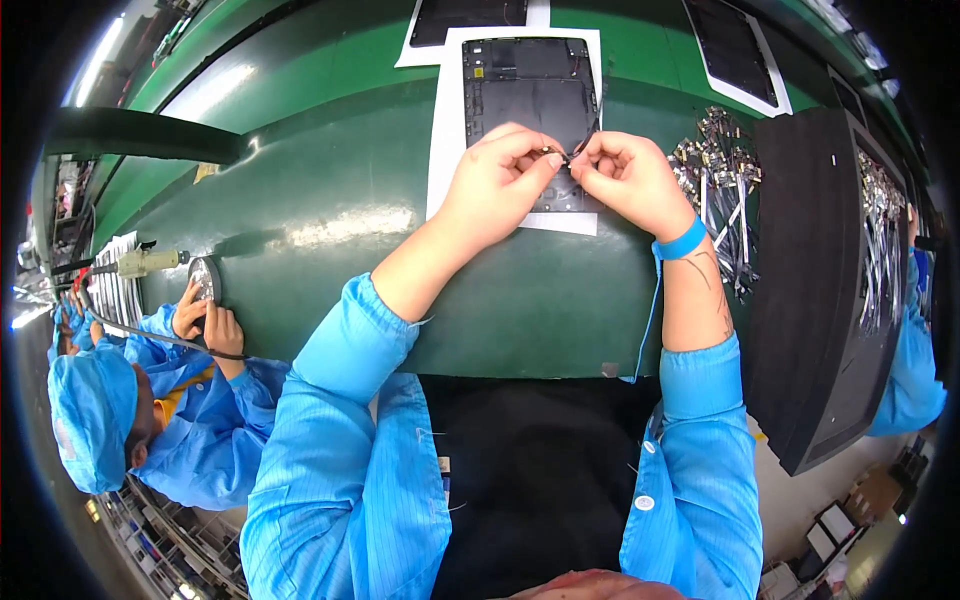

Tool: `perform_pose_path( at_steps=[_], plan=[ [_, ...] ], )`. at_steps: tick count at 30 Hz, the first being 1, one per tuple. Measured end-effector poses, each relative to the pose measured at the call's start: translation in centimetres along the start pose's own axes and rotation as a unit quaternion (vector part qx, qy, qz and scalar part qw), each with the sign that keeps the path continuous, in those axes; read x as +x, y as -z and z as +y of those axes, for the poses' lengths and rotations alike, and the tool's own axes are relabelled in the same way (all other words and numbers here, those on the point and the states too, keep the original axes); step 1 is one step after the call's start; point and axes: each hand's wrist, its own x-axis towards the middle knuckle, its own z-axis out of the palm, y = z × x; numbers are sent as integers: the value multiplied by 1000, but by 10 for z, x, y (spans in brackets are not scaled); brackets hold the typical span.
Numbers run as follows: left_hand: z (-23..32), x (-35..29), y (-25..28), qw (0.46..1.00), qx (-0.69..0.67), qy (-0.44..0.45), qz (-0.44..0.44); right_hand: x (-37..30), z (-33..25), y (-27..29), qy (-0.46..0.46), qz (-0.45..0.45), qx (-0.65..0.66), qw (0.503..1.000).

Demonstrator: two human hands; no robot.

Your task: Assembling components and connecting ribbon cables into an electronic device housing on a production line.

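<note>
Both my hands meet above a black tablet housing, which lies on a white sheet on the green bench. My left hand pinches a thin dark cable between thumb and forefinger. From the other side, my right hand grips the same cable close by, fingertips nearly touching the left ones. Small light bits show at the pinch, too small to make out. The lower part of the housing is partly covered by my hands. A blue wrist strap with a cord circles my right wrist.
Right of my hand lies a pile of flat cables with metal connectors, beside a tall black box. More dark panels rest on sheets farther back. At left, a co-worker in a blue cap handles a round dish near a powered screwdriver.
</note>
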Motion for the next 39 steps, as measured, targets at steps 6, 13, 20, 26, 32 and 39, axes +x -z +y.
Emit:
perform_pose_path(
  at_steps=[6,13,20,26,32,39],
  plan=[
    [-11,5,3,997,39,-66,29,1,-3,-6,23,13,-13,1000],
    [2,2,2,1000,-9,16,-8,0,-2,-9,15,26,-5,1000],
    [0,4,6,999,-18,40,-23,4,4,-10,24,39,-6,999],
    [0,5,7,998,-39,54,-20,5,-3,-7,7,19,-28,999],
    [-1,8,12,996,-44,74,-36,5,-5,-7,-13,10,-14,1000],
    [-3,8,11,996,-47,62,-33,5,-2,-4,-12,5,-1,1000]
  ],
)
